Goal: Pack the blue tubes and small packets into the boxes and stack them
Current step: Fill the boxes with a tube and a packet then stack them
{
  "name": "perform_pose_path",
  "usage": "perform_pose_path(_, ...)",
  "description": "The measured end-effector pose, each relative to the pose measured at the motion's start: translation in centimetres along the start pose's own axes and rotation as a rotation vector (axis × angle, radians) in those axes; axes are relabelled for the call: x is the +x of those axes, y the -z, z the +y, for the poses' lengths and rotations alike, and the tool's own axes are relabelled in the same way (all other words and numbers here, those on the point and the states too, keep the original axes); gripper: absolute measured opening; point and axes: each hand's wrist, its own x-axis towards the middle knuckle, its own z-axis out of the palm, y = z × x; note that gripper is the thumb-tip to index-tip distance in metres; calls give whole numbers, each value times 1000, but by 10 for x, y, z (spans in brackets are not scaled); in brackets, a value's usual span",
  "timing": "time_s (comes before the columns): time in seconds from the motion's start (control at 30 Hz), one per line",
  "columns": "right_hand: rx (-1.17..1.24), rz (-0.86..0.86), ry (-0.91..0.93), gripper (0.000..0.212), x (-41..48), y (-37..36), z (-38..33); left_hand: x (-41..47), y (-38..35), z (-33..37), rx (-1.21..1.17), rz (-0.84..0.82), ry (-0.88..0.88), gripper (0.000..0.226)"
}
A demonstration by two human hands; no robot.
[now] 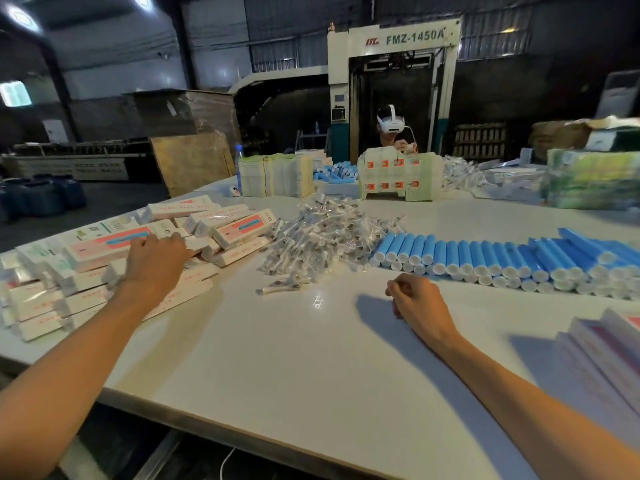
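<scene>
A heap of long white boxes with pink-and-blue panels (114, 268) covers the table's left side. My left hand (156, 265) lies palm down on top of this heap, fingers spread over a box. In the middle sits a pile of small clear packets (322, 240). Rows of blue tubes with white caps (491, 261) stretch along the right. My right hand (419, 306) hovers over the bare white table (294, 358) just in front of the tubes, fingers curled into a loose fist; nothing shows in it.
Flat box blanks (609, 351) are stacked at the near right edge. At the far side a person in a headset (393, 124) works behind stacked cartons (398, 176), more blue tubes (337, 171) and flat stacks (277, 174). The table's near edge runs diagonally below my arms.
</scene>
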Motion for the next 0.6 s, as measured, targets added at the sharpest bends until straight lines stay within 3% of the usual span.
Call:
perform_pose_path(0.07,8,7,-2,27,1,-1,1,-1,21,14,-88,112,2,48)
perform_pose_path(0.2,5,42,-2,27,3,-2,2,-4,80,71,-839,145,78,39)
perform_pose_path(0.3,-28,134,-23,27,6,1,-1,-13,113,123,-1149,99,-92,43)
perform_pose_path(0.47,-177,315,-128,17,47,48,-10,-37,130,216,-1887,-302,-212,35)
perform_pose_path(0.6,-395,337,-236,10,95,118,12,-56,128,266,-2178,-539,-221,35)
